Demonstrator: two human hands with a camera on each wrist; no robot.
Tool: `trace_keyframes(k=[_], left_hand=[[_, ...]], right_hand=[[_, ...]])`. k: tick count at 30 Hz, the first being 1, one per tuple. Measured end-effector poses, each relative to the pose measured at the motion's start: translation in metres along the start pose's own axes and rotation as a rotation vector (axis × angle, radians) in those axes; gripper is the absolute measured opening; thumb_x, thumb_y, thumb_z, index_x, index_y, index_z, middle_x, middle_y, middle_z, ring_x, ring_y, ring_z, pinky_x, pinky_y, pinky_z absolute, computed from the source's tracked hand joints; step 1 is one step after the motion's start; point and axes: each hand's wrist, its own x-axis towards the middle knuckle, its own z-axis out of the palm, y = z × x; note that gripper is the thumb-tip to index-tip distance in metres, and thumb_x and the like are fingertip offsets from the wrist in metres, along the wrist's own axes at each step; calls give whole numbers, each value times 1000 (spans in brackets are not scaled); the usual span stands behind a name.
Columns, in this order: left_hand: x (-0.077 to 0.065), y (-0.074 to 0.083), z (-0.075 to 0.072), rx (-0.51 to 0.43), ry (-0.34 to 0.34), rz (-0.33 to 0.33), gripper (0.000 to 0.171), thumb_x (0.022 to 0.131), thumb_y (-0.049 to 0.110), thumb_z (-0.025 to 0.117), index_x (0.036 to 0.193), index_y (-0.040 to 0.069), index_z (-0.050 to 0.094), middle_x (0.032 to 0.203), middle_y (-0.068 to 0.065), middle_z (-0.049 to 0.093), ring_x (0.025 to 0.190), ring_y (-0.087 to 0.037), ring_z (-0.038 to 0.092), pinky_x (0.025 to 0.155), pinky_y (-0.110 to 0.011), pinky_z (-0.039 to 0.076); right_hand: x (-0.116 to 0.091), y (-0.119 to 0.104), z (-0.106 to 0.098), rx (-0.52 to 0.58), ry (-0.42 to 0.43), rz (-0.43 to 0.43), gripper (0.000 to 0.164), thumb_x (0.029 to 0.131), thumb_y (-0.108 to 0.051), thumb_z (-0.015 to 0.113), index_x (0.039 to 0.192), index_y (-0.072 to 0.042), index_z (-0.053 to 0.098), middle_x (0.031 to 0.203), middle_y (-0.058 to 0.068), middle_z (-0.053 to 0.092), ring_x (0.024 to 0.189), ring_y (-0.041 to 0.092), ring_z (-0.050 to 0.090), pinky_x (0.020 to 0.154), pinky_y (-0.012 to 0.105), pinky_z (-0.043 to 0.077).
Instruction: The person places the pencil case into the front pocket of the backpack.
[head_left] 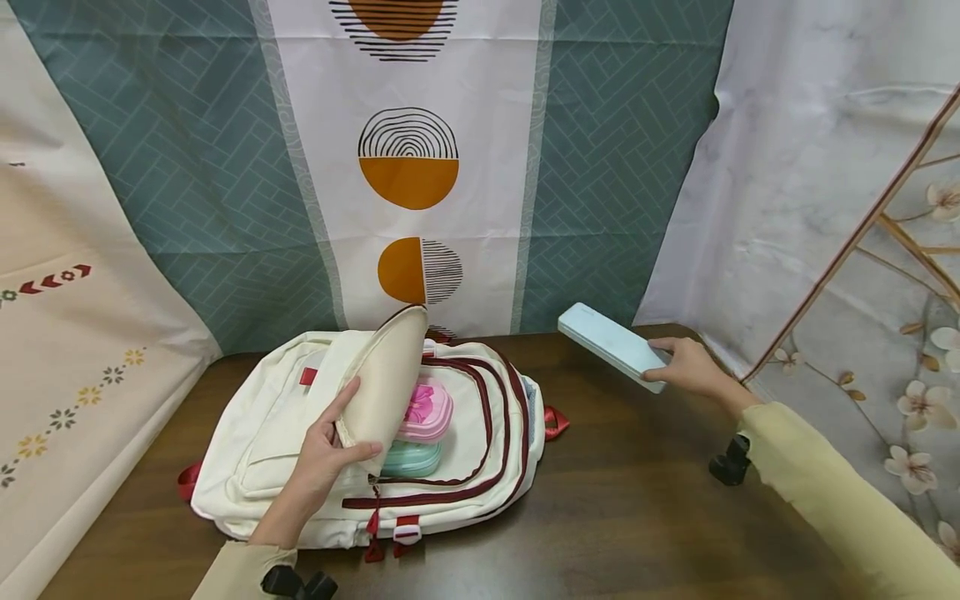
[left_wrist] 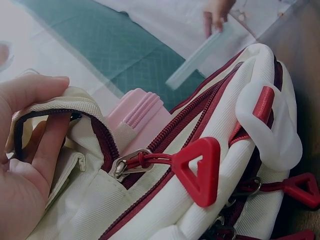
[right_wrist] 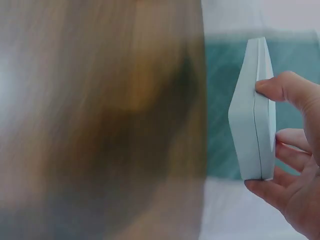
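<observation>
A cream backpack (head_left: 281, 396) with dark red zips lies on the table, its front pocket unzipped. My left hand (head_left: 326, 450) grips the pocket's flap (head_left: 393, 375) and folds it back, thumb on one side and fingers on the other. Inside the pocket sit a pink case (head_left: 429, 412) with a bow and, nearer to me, a mint green case (head_left: 412, 460), partly hidden by the flap. To the right, above the table, my right hand (head_left: 686, 365) pinches one end of a long, flat, pale blue box (head_left: 611, 340), closed along its seam (right_wrist: 256, 120).
The backpack takes up the left and middle of the brown table (head_left: 600, 500). Red triangular zip pulls (left_wrist: 197, 172) and a white buckle (left_wrist: 267, 125) hang along its near side. Patterned cloth (head_left: 622, 167) hangs behind the table and at both sides.
</observation>
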Motion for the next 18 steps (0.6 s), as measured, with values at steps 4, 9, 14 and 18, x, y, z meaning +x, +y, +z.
trace_keyframes(k=[4,9,14,18], left_hand=[[0,-1,-1,-4,1,7,90,73,-5,68,146,16,20,149,-7,14,111,0,40,80,-15,44],[0,-2,-1,4,0,4,90,73,-4,69,146,16,20,149,-6,13,113,-2,38,81,-15,43],[0,-2,-3,4,-17,15,90,73,-3,69,146,17,20,150,-6,11,120,-7,31,84,-14,41],[0,-1,-5,-5,-51,19,90,73,-3,69,146,17,20,149,-7,11,122,-10,30,85,-15,41]], right_hand=[[21,-35,11,0,-47,-106,66,69,-24,75,122,9,52,115,26,56,101,35,55,80,46,45],[41,-79,32,13,-120,-213,63,69,-22,74,122,5,54,116,21,58,95,27,57,76,40,48],[53,-122,46,16,-209,-295,62,70,-21,74,122,4,54,119,18,57,97,26,56,78,39,47],[60,-145,55,17,-262,-339,58,71,-19,73,122,1,54,119,16,57,97,25,55,79,38,46]])
